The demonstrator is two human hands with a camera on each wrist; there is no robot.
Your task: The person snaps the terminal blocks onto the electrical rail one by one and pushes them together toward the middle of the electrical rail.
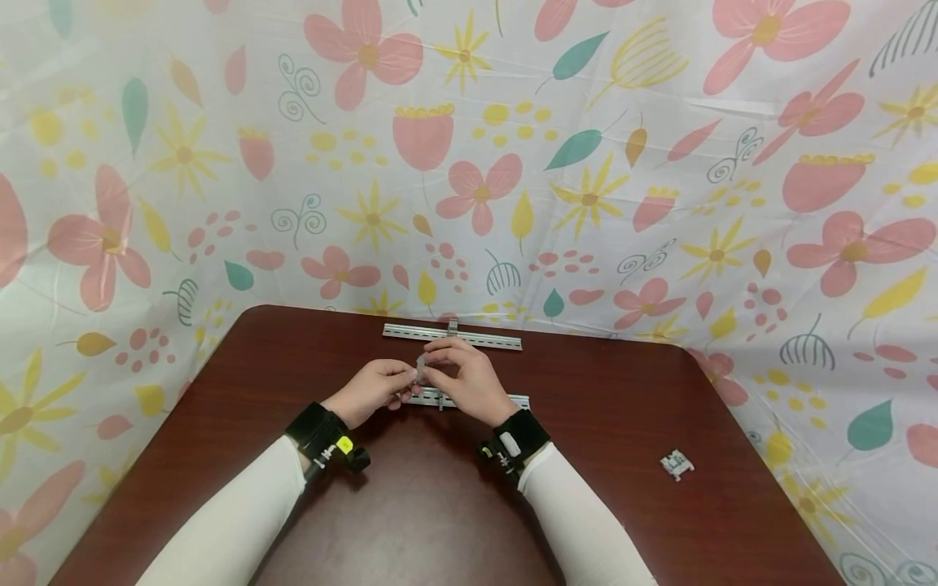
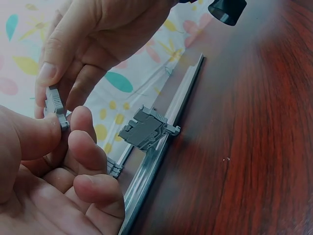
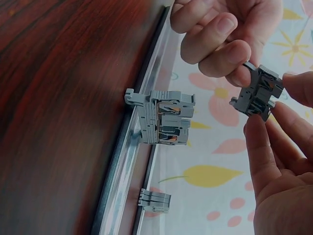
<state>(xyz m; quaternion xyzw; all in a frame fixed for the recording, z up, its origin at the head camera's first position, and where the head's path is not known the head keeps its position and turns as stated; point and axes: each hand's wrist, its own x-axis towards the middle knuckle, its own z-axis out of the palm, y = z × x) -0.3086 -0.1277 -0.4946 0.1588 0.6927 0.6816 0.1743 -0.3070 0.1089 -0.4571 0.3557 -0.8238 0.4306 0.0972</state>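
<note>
Both hands meet over the near metal DIN rail (image 1: pixel 506 402) and pinch one grey terminal block (image 3: pixel 257 92) between them. My left hand (image 1: pixel 374 389) holds its lower end between thumb and fingers. From the other side, the thumb and fingertips of my right hand (image 1: pixel 469 381) grip it. One side of the held block shows open inner parts in the right wrist view; in the left wrist view the block (image 2: pixel 56 105) appears edge-on. Just below the hands, another grey terminal block (image 3: pixel 168 117) sits upright on the near rail.
A second DIN rail (image 1: pixel 410 331) lies farther back, parallel to the near one, with a small grey block (image 3: pixel 155 200) on it. Off to the right, a loose grey-white piece (image 1: pixel 677 465) lies on the dark wooden table (image 1: pixel 601 407). A flower-patterned curtain hangs behind.
</note>
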